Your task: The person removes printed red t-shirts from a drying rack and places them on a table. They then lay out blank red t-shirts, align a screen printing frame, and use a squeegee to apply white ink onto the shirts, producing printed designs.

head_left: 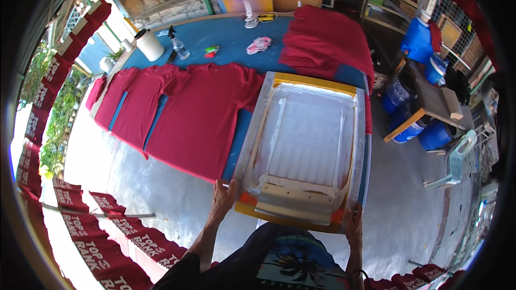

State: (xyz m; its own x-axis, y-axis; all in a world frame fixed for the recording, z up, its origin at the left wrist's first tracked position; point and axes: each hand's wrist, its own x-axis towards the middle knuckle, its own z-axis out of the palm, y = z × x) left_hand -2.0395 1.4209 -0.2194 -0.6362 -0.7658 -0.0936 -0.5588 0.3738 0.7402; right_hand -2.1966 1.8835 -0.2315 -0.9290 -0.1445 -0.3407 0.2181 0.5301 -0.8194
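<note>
A screen-printing frame (301,129) with a pale mesh lies on the blue table beside red T-shirts (193,123). A metal squeegee-like blade (293,207) rests across its near end. My left hand (224,196) has its fingers closed at the frame's near left corner. My right hand (352,217) grips the frame's near right corner, its fingertips partly hidden in shadow.
The blue table (215,43) also holds a folded red shirt pile (322,37), white container (150,45), spray bottle (180,48) and small fan (247,11). At right stand blue barrels (398,91), a wooden bench (435,102) and a plastic chair (457,156). Red printed shirts (91,247) hang around.
</note>
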